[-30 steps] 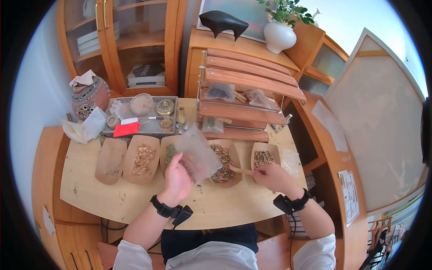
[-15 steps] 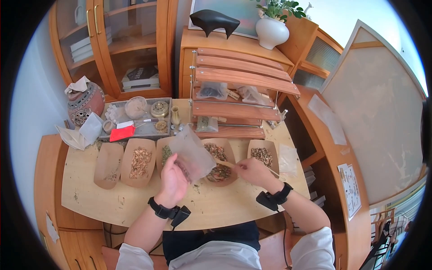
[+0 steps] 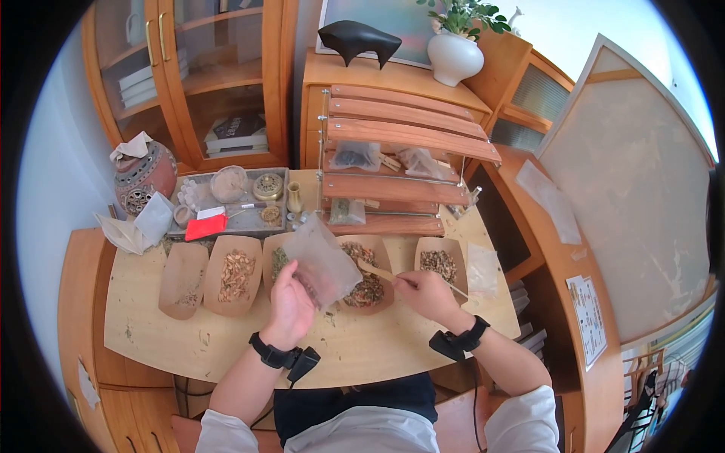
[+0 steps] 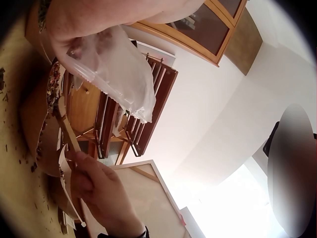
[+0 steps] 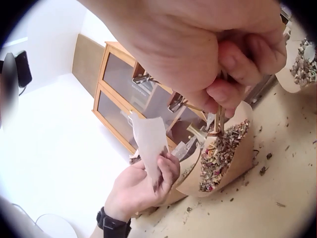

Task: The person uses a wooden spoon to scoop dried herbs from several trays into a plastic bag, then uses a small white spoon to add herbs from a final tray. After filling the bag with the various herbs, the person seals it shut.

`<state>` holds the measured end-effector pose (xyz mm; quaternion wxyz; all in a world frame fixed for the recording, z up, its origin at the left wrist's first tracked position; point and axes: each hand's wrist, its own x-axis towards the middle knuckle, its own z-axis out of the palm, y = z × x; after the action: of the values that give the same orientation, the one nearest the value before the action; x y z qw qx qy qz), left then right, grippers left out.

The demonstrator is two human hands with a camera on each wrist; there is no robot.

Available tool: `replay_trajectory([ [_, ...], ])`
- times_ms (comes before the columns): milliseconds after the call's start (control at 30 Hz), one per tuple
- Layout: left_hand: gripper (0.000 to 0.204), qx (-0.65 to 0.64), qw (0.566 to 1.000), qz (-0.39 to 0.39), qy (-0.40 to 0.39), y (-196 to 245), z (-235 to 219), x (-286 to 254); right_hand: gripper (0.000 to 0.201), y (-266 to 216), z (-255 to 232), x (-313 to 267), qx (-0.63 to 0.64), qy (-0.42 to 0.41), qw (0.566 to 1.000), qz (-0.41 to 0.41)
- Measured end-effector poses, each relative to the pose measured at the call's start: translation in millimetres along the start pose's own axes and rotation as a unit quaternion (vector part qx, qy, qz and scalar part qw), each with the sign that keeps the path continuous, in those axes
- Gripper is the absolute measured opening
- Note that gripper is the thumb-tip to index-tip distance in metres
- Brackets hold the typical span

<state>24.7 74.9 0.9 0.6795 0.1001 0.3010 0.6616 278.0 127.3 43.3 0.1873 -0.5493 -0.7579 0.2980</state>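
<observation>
My left hand [image 3: 291, 311] holds a translucent plastic bag [image 3: 325, 260] by its lower left side, thumb against it; some dark bits show inside near the bottom. In my right hand [image 3: 430, 296] I pinch a wooden spoon [image 3: 383, 272] by its handle. The spoon's head lies over the mixed dried herbs [image 3: 364, 293] in a brown paper tray [image 3: 387, 251], to the right of the bag. In the left wrist view the spoon [image 4: 68, 130] slants up from the right hand [image 4: 106, 196] to the tray. The right wrist view shows the bag [image 5: 150, 136] upright in the left hand.
Trays of orange-brown pieces [image 3: 237, 275], green herbs [image 3: 279, 260] and brown bits [image 3: 438, 263] stand in the row. A flat bag [image 3: 482, 269] lies at the right. Behind are a grey tray [image 3: 249, 225] of small items and a wooden rack [image 3: 393, 185].
My right hand has moved left, bringing the spoon from the right edge of the mixed-herb tray in over the herbs. The left hand holds the bag in nearly the same place.
</observation>
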Motion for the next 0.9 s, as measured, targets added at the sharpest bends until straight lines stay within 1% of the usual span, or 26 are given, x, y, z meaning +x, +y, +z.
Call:
replay_trajectory([
  [100,0.047,0.000,1.000,-0.001,-0.006,0.1,1.2,-0.8,0.027,7.1,-9.8,3.3,0.049,-0.013,0.999,-0.012],
  [200,0.046,0.004,1.000,-0.012,-0.010,-0.3,0.6,-1.0,0.027,1.9,-21.3,2.1,0.080,-0.014,0.997,-0.002],
  [300,0.045,0.009,1.000,-0.015,-0.010,-0.1,2.4,-1.9,0.030,-14.8,-37.2,-1.8,0.125,-0.016,0.992,0.002],
  [400,0.045,0.010,1.000,-0.020,-0.012,-0.1,4.6,-3.4,0.031,-43.2,-54.3,-5.7,0.167,-0.054,0.983,0.051],
  [500,0.048,0.024,0.999,-0.027,-0.034,-0.8,5.6,-3.1,0.030,-49.9,-54.2,-5.5,0.205,-0.070,0.976,0.029],
  [600,0.051,0.034,0.998,-0.031,-0.050,-2.8,4.2,-2.6,0.031,-53.5,-49.9,-2.5,0.216,-0.103,0.971,0.022],
  [700,0.051,0.043,0.997,-0.037,-0.042,-2.1,9.1,-5.6,0.027,-60.0,-45.1,-1.0,0.178,-0.105,0.978,0.009],
  [800,0.052,0.046,0.997,-0.046,-0.043,-1.5,9.0,-6.4,0.032,-63.8,-43.6,-1.7,0.129,-0.105,0.986,-0.002],
  [900,0.052,0.043,0.997,-0.046,-0.046,-1.9,5.6,-4.9,0.032,-70.9,-51.1,-8.0,0.116,-0.076,0.990,-0.001],
])
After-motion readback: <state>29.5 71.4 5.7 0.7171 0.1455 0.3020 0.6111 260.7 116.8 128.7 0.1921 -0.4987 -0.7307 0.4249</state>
